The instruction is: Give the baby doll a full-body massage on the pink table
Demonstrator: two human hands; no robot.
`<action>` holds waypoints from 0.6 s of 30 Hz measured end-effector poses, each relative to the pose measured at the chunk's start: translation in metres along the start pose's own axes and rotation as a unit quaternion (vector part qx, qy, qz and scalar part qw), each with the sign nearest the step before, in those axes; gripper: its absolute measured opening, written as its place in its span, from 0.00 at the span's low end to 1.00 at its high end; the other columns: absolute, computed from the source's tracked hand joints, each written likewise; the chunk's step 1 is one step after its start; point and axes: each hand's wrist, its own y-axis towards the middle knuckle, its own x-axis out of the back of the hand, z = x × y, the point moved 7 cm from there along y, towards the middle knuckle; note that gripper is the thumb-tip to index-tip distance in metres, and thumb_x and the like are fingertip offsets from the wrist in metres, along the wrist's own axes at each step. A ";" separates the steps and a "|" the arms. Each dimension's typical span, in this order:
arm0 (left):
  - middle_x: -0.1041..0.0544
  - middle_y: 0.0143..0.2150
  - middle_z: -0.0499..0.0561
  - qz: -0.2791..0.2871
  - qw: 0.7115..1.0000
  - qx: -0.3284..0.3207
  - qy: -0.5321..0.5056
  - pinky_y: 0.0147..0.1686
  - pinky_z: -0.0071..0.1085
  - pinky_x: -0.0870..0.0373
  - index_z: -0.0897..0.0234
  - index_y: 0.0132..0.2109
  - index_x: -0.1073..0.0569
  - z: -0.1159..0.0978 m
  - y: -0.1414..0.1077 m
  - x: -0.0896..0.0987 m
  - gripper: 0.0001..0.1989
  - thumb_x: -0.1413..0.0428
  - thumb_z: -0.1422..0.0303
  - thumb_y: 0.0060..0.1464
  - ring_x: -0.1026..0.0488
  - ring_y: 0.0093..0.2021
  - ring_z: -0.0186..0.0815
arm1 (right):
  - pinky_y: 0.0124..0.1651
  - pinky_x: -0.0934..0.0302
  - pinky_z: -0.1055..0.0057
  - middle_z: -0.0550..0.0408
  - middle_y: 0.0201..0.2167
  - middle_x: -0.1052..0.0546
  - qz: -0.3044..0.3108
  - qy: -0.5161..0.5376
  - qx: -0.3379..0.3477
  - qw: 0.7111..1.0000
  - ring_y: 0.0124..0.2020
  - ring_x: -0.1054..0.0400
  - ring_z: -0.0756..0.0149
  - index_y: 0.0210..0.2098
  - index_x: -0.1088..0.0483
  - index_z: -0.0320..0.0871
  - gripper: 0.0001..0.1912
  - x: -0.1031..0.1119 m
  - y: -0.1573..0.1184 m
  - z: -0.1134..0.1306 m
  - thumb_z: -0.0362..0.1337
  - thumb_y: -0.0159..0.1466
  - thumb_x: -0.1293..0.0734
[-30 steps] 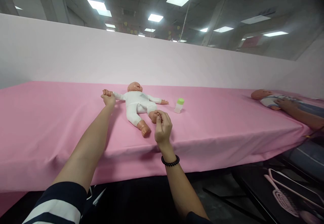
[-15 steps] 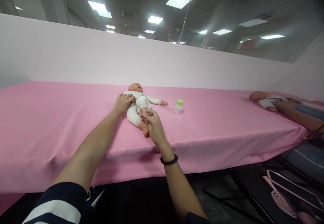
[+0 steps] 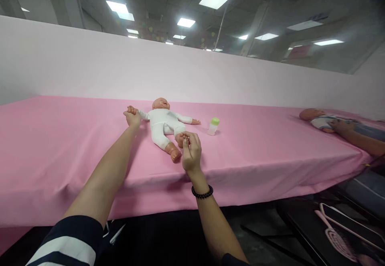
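A baby doll (image 3: 165, 123) with a white cloth body lies on its back on the pink-covered table (image 3: 255, 145), head toward the wall. My left hand (image 3: 132, 118) is closed around the doll's hand on the left side, that arm stretched outward. With its fingers bent, my right hand (image 3: 191, 149) grips the doll's foot nearer the right, raising that leg slightly. The other foot rests on the cloth beside it. A small bottle with a green cap (image 3: 213, 126) stands just past the doll's outstretched other hand.
At the far right another person's hand (image 3: 343, 126) rests on a second doll (image 3: 313, 115). Below the table's right side, a pink hairbrush (image 3: 338, 240) and a pink-framed dark object (image 3: 351, 224) lie on a black surface. A white wall (image 3: 180, 73) runs behind the table.
My left hand has gone from the doll's hip outward to its hand, and that arm now extends left. My right hand has shifted slightly right with the foot, lowering and straightening the bent leg.
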 end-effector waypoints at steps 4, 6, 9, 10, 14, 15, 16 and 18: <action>0.25 0.51 0.59 -0.032 0.997 0.063 -0.006 0.46 0.36 0.26 0.60 0.54 0.39 0.003 -0.004 0.006 0.14 0.44 0.71 0.65 0.23 0.49 0.41 | 0.53 0.33 0.58 0.48 0.48 0.24 0.013 0.004 0.008 1.000 0.51 0.31 0.58 0.52 0.26 0.46 0.15 -0.003 0.002 0.001 0.37 0.76 0.43; 0.24 0.52 0.59 -0.002 0.999 -0.020 0.032 0.48 0.37 0.27 0.61 0.55 0.37 -0.018 -0.013 0.001 0.14 0.44 0.72 0.65 0.23 0.50 0.42 | 0.57 0.34 0.56 0.48 0.50 0.24 0.049 0.000 0.033 0.998 0.54 0.31 0.57 0.54 0.25 0.48 0.17 -0.008 0.002 0.005 0.35 0.75 0.43; 0.22 0.51 0.58 0.107 0.957 -0.228 0.146 0.51 0.41 0.30 0.61 0.52 0.31 -0.055 -0.037 -0.021 0.10 0.46 0.72 0.64 0.25 0.51 0.45 | 0.61 0.37 0.54 0.50 0.54 0.23 0.131 -0.009 0.052 0.990 0.56 0.33 0.56 0.54 0.23 0.50 0.21 -0.022 0.001 0.004 0.30 0.72 0.43; 0.21 0.50 0.57 0.152 0.926 -0.291 0.188 0.51 0.42 0.31 0.61 0.50 0.29 -0.064 -0.047 -0.030 0.08 0.46 0.72 0.65 0.25 0.51 0.47 | 0.62 0.37 0.54 0.51 0.54 0.23 0.155 -0.011 0.047 0.987 0.57 0.33 0.56 0.54 0.22 0.50 0.22 -0.027 0.001 0.002 0.29 0.72 0.43; 0.20 0.45 0.58 0.253 0.821 -0.419 0.294 0.49 0.43 0.34 0.60 0.43 0.25 -0.074 -0.071 -0.048 0.06 0.48 0.70 0.66 0.26 0.49 0.48 | 0.63 0.38 0.54 0.52 0.57 0.23 0.186 -0.008 0.000 0.983 0.59 0.34 0.56 0.54 0.22 0.50 0.24 -0.036 0.001 -0.011 0.27 0.70 0.44; 0.20 0.45 0.58 0.253 0.814 -0.425 0.304 0.48 0.43 0.34 0.60 0.43 0.25 -0.074 -0.071 -0.048 0.07 0.48 0.70 0.67 0.26 0.48 0.48 | 0.63 0.38 0.54 0.52 0.58 0.24 0.186 -0.007 -0.008 0.983 0.59 0.34 0.56 0.54 0.22 0.50 0.24 -0.037 0.001 -0.013 0.27 0.70 0.44; 0.20 0.45 0.59 0.248 0.814 -0.425 0.309 0.48 0.43 0.34 0.60 0.44 0.25 -0.073 -0.069 -0.046 0.07 0.48 0.69 0.67 0.26 0.48 0.48 | 0.63 0.38 0.54 0.52 0.58 0.24 0.184 -0.006 -0.011 0.983 0.60 0.34 0.56 0.55 0.22 0.50 0.24 -0.037 0.002 -0.012 0.27 0.70 0.44; 0.20 0.47 0.59 0.234 0.826 -0.410 0.308 0.49 0.43 0.34 0.60 0.45 0.25 -0.070 -0.064 -0.042 0.08 0.50 0.69 0.68 0.26 0.49 0.48 | 0.63 0.38 0.54 0.52 0.58 0.24 0.172 -0.006 -0.003 0.985 0.60 0.34 0.56 0.54 0.22 0.50 0.22 -0.034 0.002 -0.007 0.29 0.71 0.44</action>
